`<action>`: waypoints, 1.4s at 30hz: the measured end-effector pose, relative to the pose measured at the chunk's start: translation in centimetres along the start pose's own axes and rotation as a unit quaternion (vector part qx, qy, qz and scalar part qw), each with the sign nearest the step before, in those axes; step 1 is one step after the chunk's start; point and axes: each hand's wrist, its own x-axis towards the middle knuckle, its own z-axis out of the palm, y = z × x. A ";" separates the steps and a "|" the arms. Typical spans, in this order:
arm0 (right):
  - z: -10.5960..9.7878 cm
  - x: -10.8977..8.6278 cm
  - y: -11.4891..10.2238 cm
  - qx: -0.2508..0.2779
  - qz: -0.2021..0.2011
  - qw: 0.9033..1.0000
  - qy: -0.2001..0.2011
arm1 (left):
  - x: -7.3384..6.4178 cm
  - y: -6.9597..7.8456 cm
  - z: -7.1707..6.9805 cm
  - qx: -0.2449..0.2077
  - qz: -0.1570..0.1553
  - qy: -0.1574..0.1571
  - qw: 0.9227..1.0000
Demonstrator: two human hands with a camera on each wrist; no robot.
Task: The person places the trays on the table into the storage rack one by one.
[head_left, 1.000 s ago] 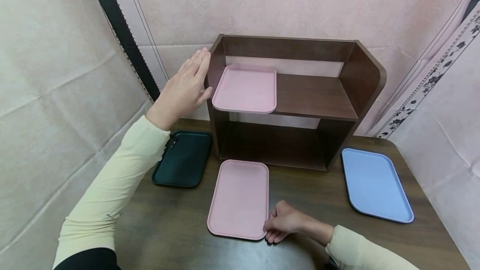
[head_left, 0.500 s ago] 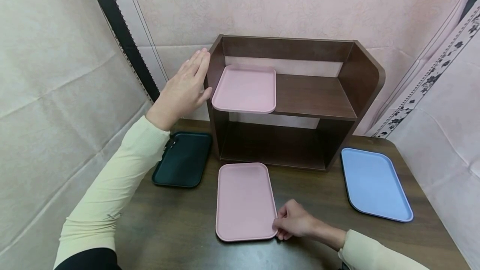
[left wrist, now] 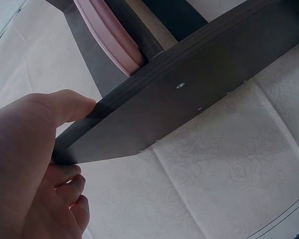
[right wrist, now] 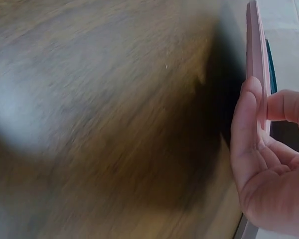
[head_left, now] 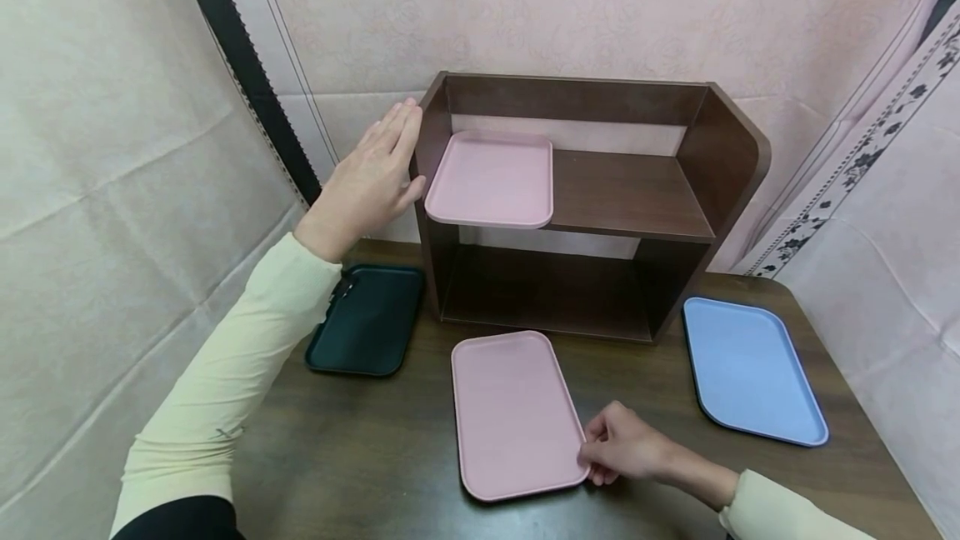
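Note:
My right hand (head_left: 626, 444) pinches the near right corner of a pink tray (head_left: 517, 419) at the table's front. In the right wrist view the thumb lies on one face of the pink tray (right wrist: 256, 55) and a finger on the other. My left hand (head_left: 367, 177) holds the left side panel of a dark brown two-tier shelf (head_left: 622, 190). Seen from the left wrist, that hand's thumb (left wrist: 74, 105) lies on the panel's edge (left wrist: 154, 104), with curled fingers at its other side. Another pink tray (head_left: 491, 182) sits on the upper tier, at the left.
A dark green tray (head_left: 367, 319) lies left of the shelf, partly behind the left forearm. Right of the shelf lies a blue tray (head_left: 753, 369). Everything stands on a brown wooden table (head_left: 360, 457), with pale cloth (head_left: 555, 15) hanging behind and on both sides.
My right hand has drawn the front pink tray to the right and slightly nearer, turning it so its near end swings right. The left hand stays at the shelf.

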 end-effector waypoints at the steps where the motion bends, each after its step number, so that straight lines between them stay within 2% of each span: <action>1: -0.2 -0.2 0.0 -0.001 -0.003 1.000 -0.004 | 0.0 0.0 0.0 0.000 0.000 0.000 1.000; 18: -4.0 -5.4 -0.5 -0.021 -0.056 0.997 -0.055 | 0.1 0.1 0.1 -0.001 0.009 0.007 1.000; 24: -5.6 -7.0 -1.5 -0.017 -0.071 0.995 -0.068 | 0.1 0.1 0.0 -0.004 0.001 -0.003 1.000; 35: -8.7 -9.1 -3.4 -0.018 -0.115 0.990 -0.082 | 0.0 0.1 0.0 -0.007 0.003 0.007 1.000; 42: -10.3 -10.4 -4.7 -0.015 -0.111 0.990 -0.087 | -0.1 0.1 -0.1 -0.005 -0.001 -0.001 1.000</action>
